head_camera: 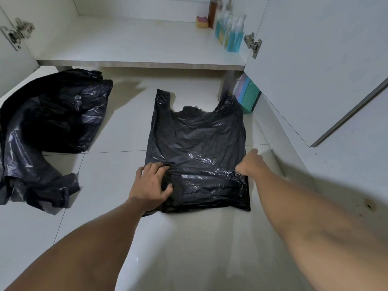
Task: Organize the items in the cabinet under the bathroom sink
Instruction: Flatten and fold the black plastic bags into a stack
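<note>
On tile (117, 133), crinkly (seemingly plastic) bag (197, 143)

I am crouched low in a home bathroom, facing a white under-sink cabinet (126, 45) with its doors (315, 70) swung open on metal hinges (253, 44). Pale glossy floor tiles (117, 133) run beneath it. Inside, at the right, stand pump bottles (233, 36) of blue liquid, a brown bottle (212, 11) and a sponge (202, 22), ordinary household washing things.

person | left forearm (100, 238) bare up to frame edge | right forearm (304, 206) likewise bare | left hand (150, 185) bare | right hand (251, 164) bare
</note>
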